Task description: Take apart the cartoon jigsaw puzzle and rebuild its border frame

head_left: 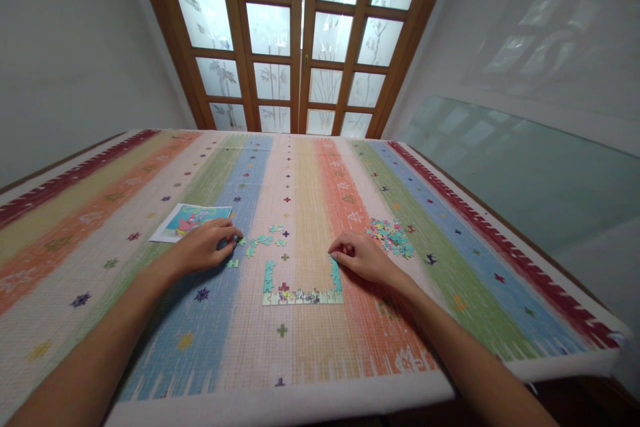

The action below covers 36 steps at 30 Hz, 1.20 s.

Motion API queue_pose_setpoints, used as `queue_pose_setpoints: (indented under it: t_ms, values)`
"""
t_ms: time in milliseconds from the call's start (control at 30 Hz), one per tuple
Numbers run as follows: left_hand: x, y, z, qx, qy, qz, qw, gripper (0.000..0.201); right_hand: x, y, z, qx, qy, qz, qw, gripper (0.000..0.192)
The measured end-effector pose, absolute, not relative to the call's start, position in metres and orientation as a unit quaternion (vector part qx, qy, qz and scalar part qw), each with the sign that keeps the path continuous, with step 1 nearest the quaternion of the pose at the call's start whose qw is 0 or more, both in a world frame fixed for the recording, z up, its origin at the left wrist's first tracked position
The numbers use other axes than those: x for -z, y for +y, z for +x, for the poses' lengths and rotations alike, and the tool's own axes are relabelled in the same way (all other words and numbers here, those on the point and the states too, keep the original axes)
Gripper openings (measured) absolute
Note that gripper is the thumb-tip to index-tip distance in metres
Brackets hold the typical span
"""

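A partly joined jigsaw puzzle (303, 298) lies in front of me as a U-shaped border, with a bottom row and two short sides. My right hand (364, 256) is closed in a pinch at the top of its right side, on a puzzle piece largely hidden by the fingers. Left of the border, my left hand (210, 243) rests low over the cloth, fingers curled together with a small green puzzle piece (243, 241) at the tips. Several loose teal pieces (261, 241) lie between the hands. Under the left wrist's far side is a printed picture sheet (187, 219).
A heap of mixed puzzle pieces (393, 237) lies just beyond my right hand. The table wears a striped, patterned tablecloth (305, 347). A glass panel (500, 147) leans along the right wall, and wood-framed glass doors (273, 30) stand behind the far edge.
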<state>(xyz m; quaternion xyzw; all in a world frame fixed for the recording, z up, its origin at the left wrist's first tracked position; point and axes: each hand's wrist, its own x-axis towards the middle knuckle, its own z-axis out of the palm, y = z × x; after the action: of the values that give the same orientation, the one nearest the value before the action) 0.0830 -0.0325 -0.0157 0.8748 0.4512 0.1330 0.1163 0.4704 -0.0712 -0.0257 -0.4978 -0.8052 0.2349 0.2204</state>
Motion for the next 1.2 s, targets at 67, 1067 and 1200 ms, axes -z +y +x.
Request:
queue_pose_setpoints:
  t_ms: [67, 1067, 1200]
  values:
    - [0.016, -0.032, 0.083, -0.133, 0.448, 0.878, 0.107, 0.028, 0.028, -0.07, 0.471, -0.232, -0.807, -0.497, 0.221, 0.012]
    - [0.021, -0.043, 0.123, -0.252, 0.498, 0.814, 0.163, 0.028, 0.027, -0.071, 0.47, -0.229, -0.807, -0.499, 0.219, 0.013]
    - [0.015, -0.048, 0.128, -0.259, 0.494, 0.797, 0.231, 0.029, 0.027, -0.07, 0.47, -0.23, -0.807, -0.5, 0.215, 0.013]
